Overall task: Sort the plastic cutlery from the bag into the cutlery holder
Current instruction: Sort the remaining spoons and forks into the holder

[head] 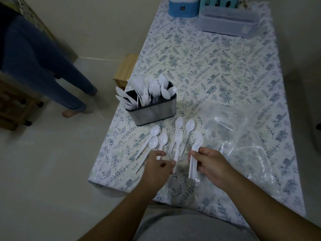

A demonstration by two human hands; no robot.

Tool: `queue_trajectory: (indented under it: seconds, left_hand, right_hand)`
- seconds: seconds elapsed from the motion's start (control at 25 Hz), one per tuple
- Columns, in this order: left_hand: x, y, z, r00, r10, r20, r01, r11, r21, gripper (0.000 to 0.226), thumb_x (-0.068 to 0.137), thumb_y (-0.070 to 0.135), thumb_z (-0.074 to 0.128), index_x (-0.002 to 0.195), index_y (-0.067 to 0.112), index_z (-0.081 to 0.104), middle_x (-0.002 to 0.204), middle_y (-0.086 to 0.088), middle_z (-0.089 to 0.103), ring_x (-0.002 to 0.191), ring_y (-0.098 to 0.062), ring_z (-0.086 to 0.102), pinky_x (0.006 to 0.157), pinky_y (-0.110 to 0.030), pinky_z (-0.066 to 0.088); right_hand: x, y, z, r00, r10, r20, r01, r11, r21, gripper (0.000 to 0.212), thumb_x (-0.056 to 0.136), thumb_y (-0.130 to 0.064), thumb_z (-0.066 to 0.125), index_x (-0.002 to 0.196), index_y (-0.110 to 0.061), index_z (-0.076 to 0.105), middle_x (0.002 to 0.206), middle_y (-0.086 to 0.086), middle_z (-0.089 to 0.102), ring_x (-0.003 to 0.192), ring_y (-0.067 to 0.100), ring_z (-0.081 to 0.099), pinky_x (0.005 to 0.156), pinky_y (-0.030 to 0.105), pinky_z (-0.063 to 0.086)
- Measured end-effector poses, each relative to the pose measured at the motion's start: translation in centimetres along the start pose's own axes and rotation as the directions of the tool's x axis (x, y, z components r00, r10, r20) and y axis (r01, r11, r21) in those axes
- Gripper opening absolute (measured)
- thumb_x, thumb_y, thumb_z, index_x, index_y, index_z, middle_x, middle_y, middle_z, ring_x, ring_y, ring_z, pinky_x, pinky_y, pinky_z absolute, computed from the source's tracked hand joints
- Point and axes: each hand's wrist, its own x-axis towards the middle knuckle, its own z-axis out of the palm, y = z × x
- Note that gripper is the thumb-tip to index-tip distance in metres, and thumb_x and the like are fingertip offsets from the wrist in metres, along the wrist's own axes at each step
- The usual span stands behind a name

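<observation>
At the centre of the frame we see the cutlery holder [152, 108], an oblong metal tub with a dark rim, standing upright on the tabletop [217, 66]. It is packed with white plastic pieces in three groups: knives [128, 100] fanning out at its left end, forks [153, 87] in the middle, spoons [166, 87] at its right end.

Just below the holder, loose spoons [156, 136] and a fork [178, 141] lie flat on the cloth, bowls and tines pointing toward the top of the frame. Our right hand [212, 164], in the lower centre, grips a neat stack of forks [195, 153] by the handles, fingers curled round them. Our left hand [158, 168] is beside it, fingers bent over the loose handles; motion blur keeps us from telling whether it pinches one, though a handle seems to touch its fingertips.

To the right lies the clear plastic bag [243, 136], crumpled and glossy; what it contains is hard to make out.

The tabletop wears a pale cloth printed with blue-grey leaves and flowers. At the top edge a blue container [183, 6] and a teal box [220, 2] are cut off; the marks on them are too small to read. A translucent lidded box [227, 21] sits in front of them. In the upper left a person's legs in jeans [52, 70] stand on the floor, beside a wooden stool [125, 72].
</observation>
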Motion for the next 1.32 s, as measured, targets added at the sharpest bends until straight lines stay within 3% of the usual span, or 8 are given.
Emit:
queue_trajectory:
  seconds: [0.2, 0.32, 0.68, 0.76, 0.84, 0.92, 1.12, 1.32]
  left_hand:
    - [-0.4, -1.1, 1.2, 0.974, 0.059, 0.219, -0.011, 0.977, -0.214, 0.022, 0.095, 0.015, 0.068, 0.114, 0.025, 0.074, 0.076, -0.009, 0.068, 0.07, -0.015, 0.058, 0.068, -0.03, 0.05]
    - [-0.4, -1.1, 1.5, 0.967, 0.091, 0.236, -0.027, 0.965, -0.262, 0.027, 0.095, 0.014, 0.067, 0.12, 0.023, 0.073, 0.095, -0.029, 0.069, 0.076, -0.019, 0.057, 0.069, -0.028, 0.051]
    - [-0.9, -0.3, 1.2, 0.947, 0.226, 0.228, -0.225, 0.974, -0.03, 0.046, 0.096, 0.009, 0.065, 0.13, 0.04, 0.06, 0.08, 0.0, 0.072, 0.071, -0.011, 0.062, 0.068, -0.022, 0.053]
    - [-0.6, -0.4, 0.8, 0.892, 0.37, 0.261, -0.423, 0.885, 0.194, 0.046, 0.098, 0.009, 0.061, 0.135, 0.037, 0.06, 0.084, 0.001, 0.07, 0.07, -0.005, 0.061, 0.067, -0.016, 0.05]
    - [0.1, -0.3, 0.4, 0.8, 0.5, 0.332, -0.6, 0.662, 0.449, 0.039, 0.097, 0.012, 0.055, 0.132, 0.027, 0.065, 0.082, -0.001, 0.064, 0.071, -0.009, 0.059, 0.066, -0.026, 0.051]
    - [0.4, 0.5, 0.1, 0.778, 0.526, 0.342, -0.623, 0.58, 0.525, 0.031, 0.093, 0.015, 0.053, 0.118, 0.019, 0.073, 0.083, -0.003, 0.063, 0.073, -0.014, 0.058, 0.067, -0.034, 0.053]
    - [-0.6, 2.9, 1.0, 0.965, 0.262, 0.011, -0.257, 0.938, 0.234, 0.024, 0.09, 0.026, 0.069, 0.113, 0.027, 0.067, 0.092, 0.011, 0.071, 0.075, 0.004, 0.066, 0.06, -0.01, 0.049]
    - [-0.5, 4.1, 2.0, 0.951, 0.298, -0.08, -0.275, 0.937, 0.214, 0.021, 0.086, 0.034, 0.076, 0.087, 0.045, 0.058, 0.082, 0.016, 0.07, 0.073, 0.007, 0.067, 0.061, -0.011, 0.049]
  right_hand:
    - [-0.3, -0.2, 0.1, 0.993, 0.022, 0.119, -0.026, 0.999, 0.031, 0.02, 0.099, -0.005, 0.061, 0.114, 0.002, 0.071, 0.109, 0.02, 0.077, 0.102, 0.033, 0.074, 0.079, 0.037, 0.062]
    - [-0.7, -0.4, 0.2, 0.988, 0.01, 0.153, -0.016, 0.999, 0.041, 0.021, 0.099, -0.005, 0.061, 0.116, 0.003, 0.069, 0.111, 0.02, 0.076, 0.099, 0.03, 0.075, 0.076, 0.033, 0.061]
    - [-1.3, -0.8, 0.4, 0.981, -0.034, 0.193, 0.034, 0.999, 0.004, 0.022, 0.092, 0.001, 0.068, 0.114, 0.002, 0.07, 0.108, 0.019, 0.077, 0.1, 0.032, 0.075, 0.076, 0.035, 0.063]
    - [-1.4, -0.7, 0.4, 0.981, -0.025, 0.192, 0.028, 1.0, -0.013, 0.021, 0.091, 0.002, 0.068, 0.113, 0.003, 0.071, 0.107, 0.019, 0.077, 0.1, 0.033, 0.075, 0.078, 0.037, 0.063]
    - [-1.3, -0.4, 0.4, 0.983, -0.026, 0.183, 0.04, 0.996, -0.077, 0.021, 0.091, 0.001, 0.07, 0.112, 0.002, 0.071, 0.106, 0.017, 0.078, 0.099, 0.031, 0.076, 0.084, 0.04, 0.062]
    - [-1.5, -0.2, 0.6, 0.984, -0.058, 0.171, 0.089, 0.98, -0.18, 0.019, 0.09, -0.002, 0.072, 0.109, -0.001, 0.073, 0.103, 0.014, 0.079, 0.098, 0.028, 0.076, 0.087, 0.04, 0.062]
    - [-1.6, -0.7, 1.8, 0.964, -0.239, 0.116, 0.265, 0.882, -0.39, 0.017, 0.089, 0.0, 0.072, 0.081, -0.015, 0.075, 0.071, -0.006, 0.077, 0.069, 0.005, 0.073, 0.06, 0.015, 0.053]
    - [-1.6, -0.4, 3.0, 0.855, -0.497, 0.148, 0.461, 0.598, -0.656, 0.009, 0.092, -0.006, 0.07, 0.089, -0.011, 0.077, 0.071, -0.011, 0.069, 0.064, -0.007, 0.064, 0.059, 0.008, 0.047]
